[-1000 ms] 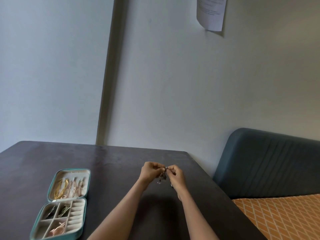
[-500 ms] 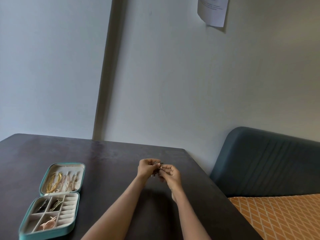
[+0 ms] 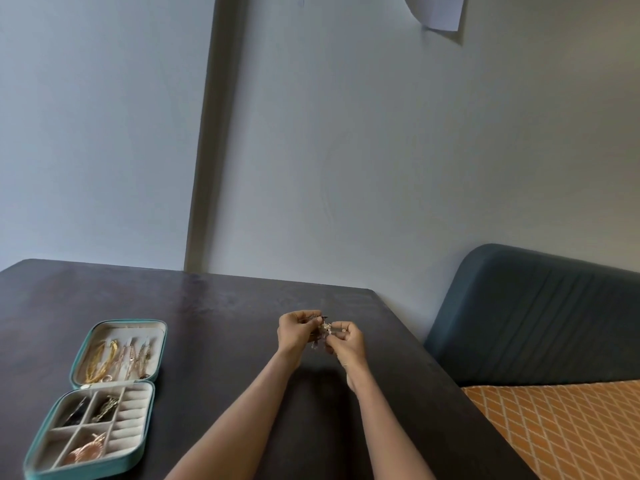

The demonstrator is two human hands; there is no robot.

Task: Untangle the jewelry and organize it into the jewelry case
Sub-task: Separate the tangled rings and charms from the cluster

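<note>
left fingers: curled, pinching one end of the jewelry tangle (image 3: 322,330); left hand (image 3: 295,335) held above the table, back of hand to camera
right fingers: curled too, pinching the other side of the same clump; right hand (image 3: 348,344) just beside the left, at its 4 o'clock
tangle location: between the two sets of fingertips, in the air, well clear of the case; a short strand hangs below the pinch
tangle build: thin chain links, a pale gold bit and darker metal bits; too small to tell how many pieces
handling guess: near weightless, limp, no stiffness; links likely snag and a hard pull tightens knots or snaps a fine chain
where to hold: my call, grip close to the knot on each side and tease loops open; avoid tugging by the free ends or a clasp
slip risk: smooth metal, small; a dropped piece would be hard to spot on the dark top
jewelry case (image 3: 90,466): at 8 o'clock from the hands, open flat, teal shell, pale padded lining
case lid half: far half, gold and rose chains laid in rows
case base half: near half, square compartments plus ridged ring rolls; dark pieces and a rose-gold piece already in
table (image 3: 214,341): dark, matte, flat, rounded corner
beyond: blue ribbed bench back (image 3: 540,313) at 3 o'clock, orange lattice cushion (image 3: 561,431) below it
</note>
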